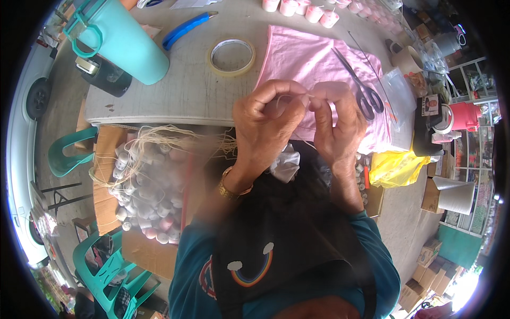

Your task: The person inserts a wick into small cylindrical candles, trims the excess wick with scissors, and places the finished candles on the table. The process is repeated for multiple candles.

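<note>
Above the table's front edge, my left hand (271, 114) and my right hand (339, 119) meet, each closed in a pinch at the fingertips. Between them runs a thin pale string (281, 99), with a small loop of it by my left thumb. Where the string passes between the fingers is partly hidden. Under my hands lies a pink cloth (289, 50). Black-handled scissors (366, 102) rest on it beside my right hand, along with a thin metal rod (366, 58). A crumpled whitish piece (286, 164) shows below my wrists, its kind unclear.
A tape roll (249, 57), a blue-handled tool (186, 30) and a teal tumbler (127, 42) are on the table's left. Pink-filled cups (313, 13) line the far edge. A cardboard box (108, 186) holds small white pieces and loose strings (170, 135). A yellow bag (398, 169) sits right.
</note>
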Action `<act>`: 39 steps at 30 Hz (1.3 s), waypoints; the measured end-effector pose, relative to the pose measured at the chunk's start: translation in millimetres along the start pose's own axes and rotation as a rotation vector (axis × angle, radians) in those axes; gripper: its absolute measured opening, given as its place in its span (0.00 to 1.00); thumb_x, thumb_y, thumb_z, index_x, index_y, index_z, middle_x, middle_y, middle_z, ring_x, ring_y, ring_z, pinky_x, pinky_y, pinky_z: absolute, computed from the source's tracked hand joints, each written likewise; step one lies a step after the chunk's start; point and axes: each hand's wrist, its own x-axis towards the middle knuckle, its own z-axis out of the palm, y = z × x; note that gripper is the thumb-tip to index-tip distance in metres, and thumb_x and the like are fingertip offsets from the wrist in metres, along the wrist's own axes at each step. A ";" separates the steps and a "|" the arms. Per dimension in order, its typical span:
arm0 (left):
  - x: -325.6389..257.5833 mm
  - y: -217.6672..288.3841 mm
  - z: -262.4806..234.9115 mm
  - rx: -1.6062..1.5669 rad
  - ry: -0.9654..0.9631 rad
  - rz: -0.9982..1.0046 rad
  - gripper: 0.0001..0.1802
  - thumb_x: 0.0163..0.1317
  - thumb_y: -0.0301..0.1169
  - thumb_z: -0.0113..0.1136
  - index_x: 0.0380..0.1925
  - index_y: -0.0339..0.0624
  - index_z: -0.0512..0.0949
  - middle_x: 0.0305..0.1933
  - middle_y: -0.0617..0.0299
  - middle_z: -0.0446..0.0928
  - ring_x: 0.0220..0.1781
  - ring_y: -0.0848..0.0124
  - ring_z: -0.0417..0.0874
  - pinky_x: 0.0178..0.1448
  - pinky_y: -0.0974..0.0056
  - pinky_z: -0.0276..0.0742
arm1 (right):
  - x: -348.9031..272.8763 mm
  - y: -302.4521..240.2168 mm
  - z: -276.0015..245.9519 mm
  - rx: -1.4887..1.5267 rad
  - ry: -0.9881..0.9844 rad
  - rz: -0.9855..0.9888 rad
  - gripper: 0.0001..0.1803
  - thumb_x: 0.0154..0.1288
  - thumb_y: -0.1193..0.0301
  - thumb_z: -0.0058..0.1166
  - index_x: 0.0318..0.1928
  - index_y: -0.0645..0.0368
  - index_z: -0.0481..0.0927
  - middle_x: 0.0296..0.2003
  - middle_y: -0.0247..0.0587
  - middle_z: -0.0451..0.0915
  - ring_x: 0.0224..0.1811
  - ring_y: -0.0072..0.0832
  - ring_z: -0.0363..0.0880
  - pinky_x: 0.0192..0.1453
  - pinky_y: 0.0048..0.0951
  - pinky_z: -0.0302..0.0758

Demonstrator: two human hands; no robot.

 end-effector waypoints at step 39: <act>0.8 7.1 -8.4 0.449 -0.197 0.408 0.17 0.52 0.15 0.54 0.40 0.43 0.83 0.30 0.58 0.82 0.29 0.61 0.81 0.68 0.51 0.62 | -4.6 11.3 -5.6 -0.249 0.165 -0.205 0.16 0.39 0.83 0.57 0.34 0.59 0.77 0.30 0.37 0.78 0.30 0.32 0.77 0.38 0.31 0.70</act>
